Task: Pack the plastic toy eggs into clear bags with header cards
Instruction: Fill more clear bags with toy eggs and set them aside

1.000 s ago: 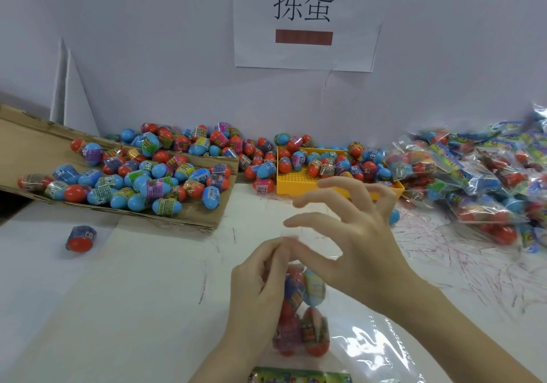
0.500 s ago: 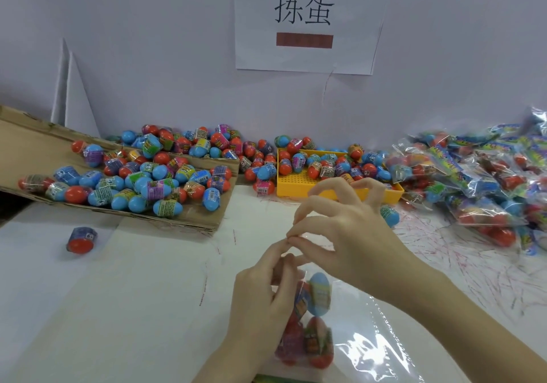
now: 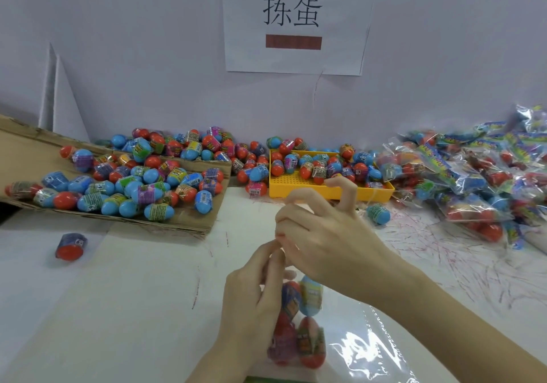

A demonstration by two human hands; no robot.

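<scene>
A clear bag (image 3: pixel 299 323) hangs upright between my hands over the table, filled with several red and blue toy eggs. My left hand (image 3: pixel 251 302) pinches the bag's open top edge from the left. My right hand (image 3: pixel 322 234) pinches the same top edge from the right, its other fingers curled and raised. A green header card (image 3: pixel 260 379) shows as a strip at the bottom edge. Loose eggs (image 3: pixel 133 181) lie heaped on a cardboard flap, and more fill a yellow tray (image 3: pixel 299 185).
A pile of packed bags (image 3: pixel 473 181) covers the right side. Empty clear bags (image 3: pixel 376 350) lie under my right forearm. One stray egg (image 3: pixel 70 247) lies at the left, another (image 3: pixel 378 214) beside the tray. A paper sign hangs on the back wall.
Both hands have risen a little with the bag's top edge. My right hand's spread fingers have curled in, and its pinch has closed up against my left fingertips.
</scene>
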